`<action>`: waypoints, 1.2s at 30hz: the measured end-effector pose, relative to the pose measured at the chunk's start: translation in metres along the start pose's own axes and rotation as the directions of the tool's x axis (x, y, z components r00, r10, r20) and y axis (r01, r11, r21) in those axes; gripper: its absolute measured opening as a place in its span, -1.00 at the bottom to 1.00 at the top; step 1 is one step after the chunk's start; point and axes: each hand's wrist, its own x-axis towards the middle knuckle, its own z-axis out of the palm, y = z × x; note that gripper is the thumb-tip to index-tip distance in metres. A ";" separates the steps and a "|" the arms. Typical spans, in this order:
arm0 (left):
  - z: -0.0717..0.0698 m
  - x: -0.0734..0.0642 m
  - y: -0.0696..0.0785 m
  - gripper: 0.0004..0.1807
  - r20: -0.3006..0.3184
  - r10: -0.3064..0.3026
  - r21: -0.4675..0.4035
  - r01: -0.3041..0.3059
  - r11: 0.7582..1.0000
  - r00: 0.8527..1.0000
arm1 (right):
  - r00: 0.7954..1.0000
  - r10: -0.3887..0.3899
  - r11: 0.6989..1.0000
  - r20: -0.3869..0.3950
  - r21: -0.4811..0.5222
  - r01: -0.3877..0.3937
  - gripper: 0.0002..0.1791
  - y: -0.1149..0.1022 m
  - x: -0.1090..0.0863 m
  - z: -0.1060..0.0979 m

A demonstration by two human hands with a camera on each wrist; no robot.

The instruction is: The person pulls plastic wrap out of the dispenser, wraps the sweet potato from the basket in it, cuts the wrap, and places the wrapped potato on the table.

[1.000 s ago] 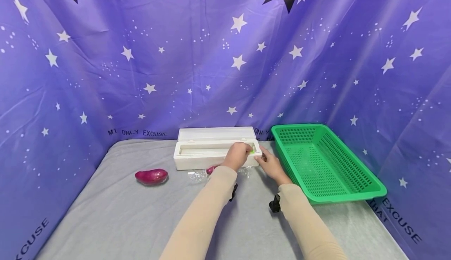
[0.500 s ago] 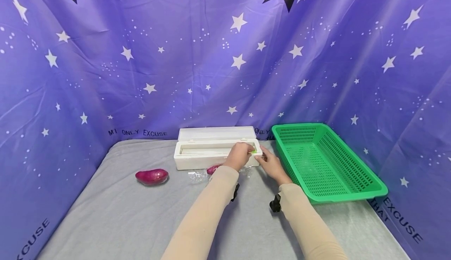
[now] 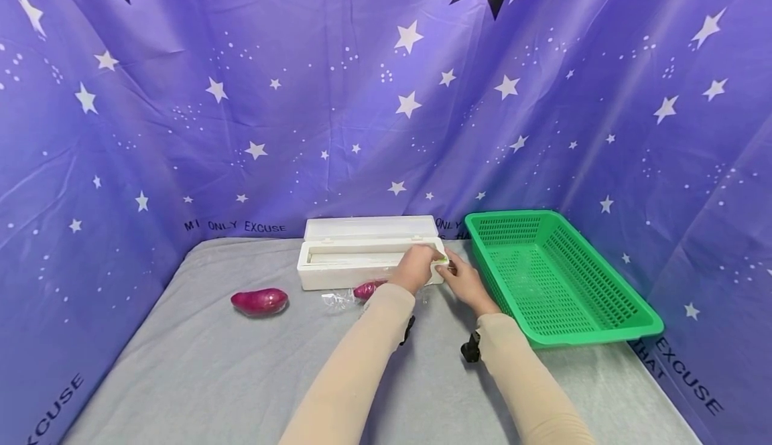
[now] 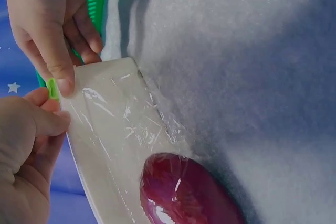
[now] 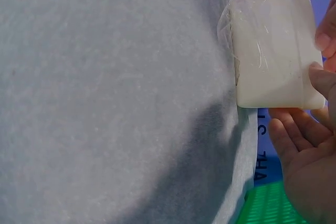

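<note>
A long white cling film dispenser box (image 3: 338,277) stands at the back of the table, its lid (image 3: 370,228) raised. My left hand (image 3: 415,267) pinches the small green slide cutter (image 4: 52,88) at the right end of the box's front edge. Around that same end, my right hand (image 3: 464,284) grips the box, thumb on the front edge and fingers at the end wall. Clear cling film (image 4: 142,124) hangs down the front face. It reaches a purple-red sweet potato (image 4: 184,192) lying against the box, partly hidden by my left arm in the head view.
Another purple-red sweet potato (image 3: 260,302), glossy as if wrapped, lies to the left on the grey cloth (image 3: 199,371). A green plastic basket (image 3: 594,338) stands close beside my right hand. Purple star-printed curtains (image 3: 326,96) enclose the back and sides.
My left hand has slid slightly right along the box edge with the green slide cutter, up to the right end. More of the near sweet potato shows. The right hand has stayed in place.
</note>
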 end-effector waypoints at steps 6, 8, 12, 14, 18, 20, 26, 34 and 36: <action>0.000 0.000 -0.002 -0.51 0.008 0.041 -0.019 -0.041 0.999 0.999 | 1.000 0.006 1.000 0.009 0.010 -0.006 -0.30 -0.001 -0.001 0.000; 0.002 0.000 -0.008 -0.55 -0.009 0.102 -0.031 -0.102 0.994 0.995 | 1.000 0.007 1.000 0.011 0.022 -0.007 -0.29 -0.002 -0.001 0.000; -0.002 -0.002 -0.012 -0.59 0.005 0.133 -0.070 -0.132 0.989 0.991 | 1.000 -0.004 0.996 0.029 0.091 0.002 -0.25 -0.003 -0.003 0.000; -0.007 -0.006 -0.014 -0.57 0.009 0.130 -0.092 -0.128 0.987 0.992 | 0.999 0.003 0.994 0.041 0.108 -0.007 -0.21 -0.004 -0.005 -0.001; -0.018 -0.012 -0.018 -0.53 0.021 0.106 -0.124 -0.102 0.987 0.994 | 1.000 0.013 0.994 0.012 0.106 -0.014 -0.17 -0.007 -0.008 -0.004; -0.021 -0.014 -0.023 -0.53 0.009 0.109 -0.138 -0.107 0.985 0.994 | 1.000 -0.007 0.996 -0.026 0.084 0.010 -0.19 -0.008 -0.009 -0.005; -0.035 -0.025 -0.041 -0.56 -0.055 0.113 -0.194 -0.121 0.974 0.992 | 0.993 -0.046 0.997 -0.105 0.064 0.053 -0.26 -0.013 -0.011 -0.006; -0.047 -0.047 -0.066 -0.62 -0.097 0.088 -0.247 -0.110 0.963 0.991 | 0.979 -0.148 0.985 -0.137 0.063 0.158 -0.39 -0.029 -0.019 -0.001; -0.049 -0.053 -0.071 -0.62 -0.094 0.074 -0.258 -0.096 0.961 0.993 | 0.974 -0.176 0.981 -0.144 0.051 0.185 -0.43 -0.033 -0.021 0.002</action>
